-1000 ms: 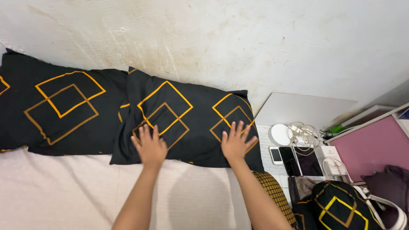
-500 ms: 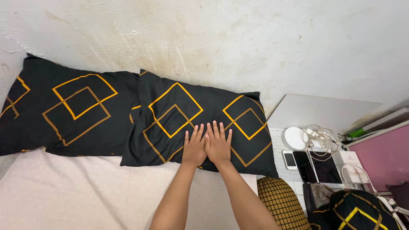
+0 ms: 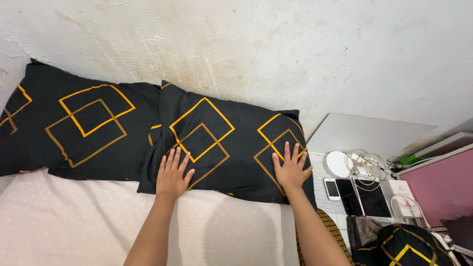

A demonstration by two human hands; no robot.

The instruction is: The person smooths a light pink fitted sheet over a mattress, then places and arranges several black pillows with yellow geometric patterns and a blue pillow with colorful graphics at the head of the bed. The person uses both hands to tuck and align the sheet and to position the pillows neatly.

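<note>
Head view: both hands (image 3: 172,176) flat on pillow (image 3: 224,143) lying lengthwise along wall (image 3: 276,54).

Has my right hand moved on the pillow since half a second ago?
Yes. The right hand slid from the middle of the pillow out toward its right end, nearer the white side table.

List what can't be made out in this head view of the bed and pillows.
- Left pillow: its far left end is cut off by the frame edge.
- Right pillow: both the left hand and the right hand lie flat on it, hiding the cloth beneath.
- Patterned bundle: cut off by the bottom edge.
- Phones: screens too small to read.
- Cables: tangled, ends unclear.
</note>
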